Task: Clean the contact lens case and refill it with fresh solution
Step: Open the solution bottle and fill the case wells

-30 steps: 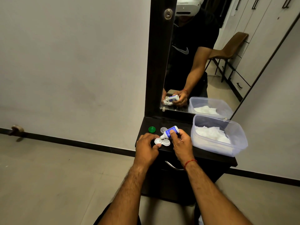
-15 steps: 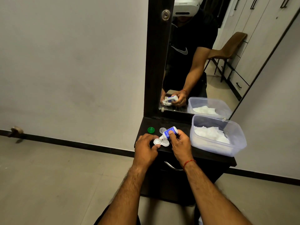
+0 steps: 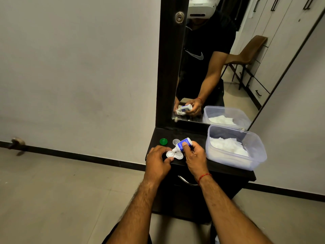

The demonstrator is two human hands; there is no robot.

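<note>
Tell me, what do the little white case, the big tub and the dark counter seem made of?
Lens case: smooth opaque white plastic, moulded as twin round wells. Tub: frosted, translucent plastic; white tissue shows through its wall. Counter: probably dark laminate or lacquered wood, given its faint sheen; no grain visible.

1. This is a room in a home, most likely the dressing corner of a bedroom.
2. A dark wooden dressing table [image 3: 190, 136] stands against the wall at the centre of the frame, with a curved metal drawer handle [image 3: 186, 182] on its front.
3. A tall dark-framed mirror [image 3: 211, 67] rises from it to the upper edge.
4. Reflected at upper right are white wardrobe doors with dark bar handles [image 3: 281, 41] and a brown wooden chair [image 3: 249, 50].
5. A plain off-white wall [image 3: 79, 67] with a black skirting strip [image 3: 88, 156] fills the left, above pale floor tiles [image 3: 70, 199].
6. Personal-care things sit at the tabletop: a white twin-well contact lens case [image 3: 175, 154], a small white-and-blue solution bottle [image 3: 182, 144] and a clear plastic tub [image 3: 260, 152] of white tissues.
</note>
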